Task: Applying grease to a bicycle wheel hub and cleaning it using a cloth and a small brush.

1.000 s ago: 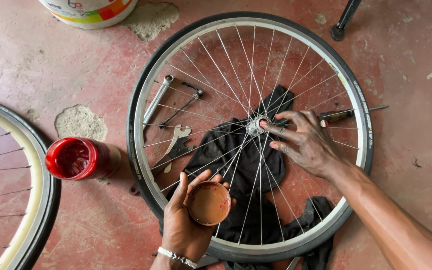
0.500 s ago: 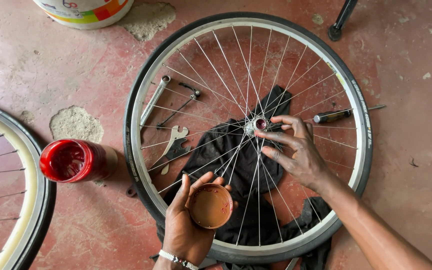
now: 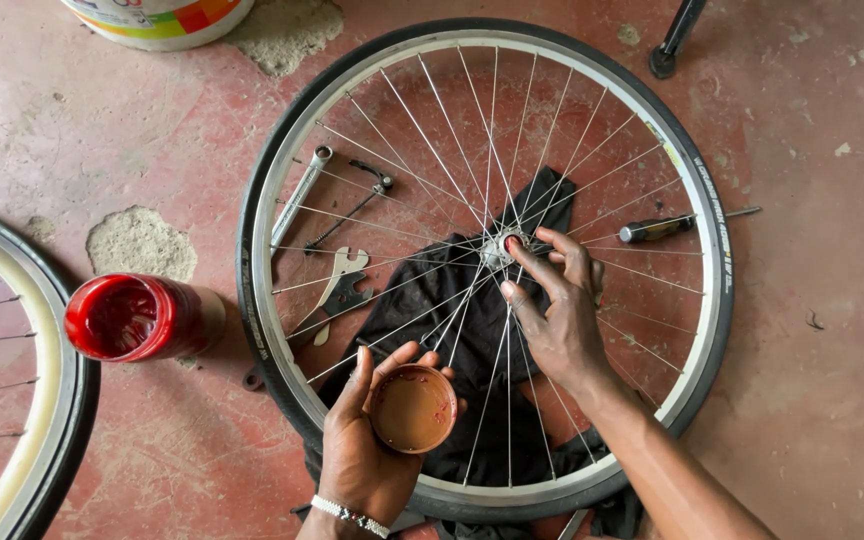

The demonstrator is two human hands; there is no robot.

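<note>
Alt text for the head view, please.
A right hand touches a red-smeared fingertip to the hub of a bicycle wheel lying flat on the floor; the left hand holds a small round lid. Wrenches lie under the spokes.

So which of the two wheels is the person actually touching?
The full wheel lying in the middle: the right hand has its fingertips at its hub. The other wheel shows only partly at the left edge, untouched.

Floor (image 3: 832,400) I see as worn red, grey patches upper left. Wheel (image 3: 712,240): black tyre, silver rim and spokes. Black cloth (image 3: 452,300) beneath. Left hand (image 3: 372,450) holds a brown-smeared cap (image 3: 413,408). Glossy red jar (image 3: 132,317) at left. Bucket (image 3: 157,18), top edge, white with multicoloured band.
</note>
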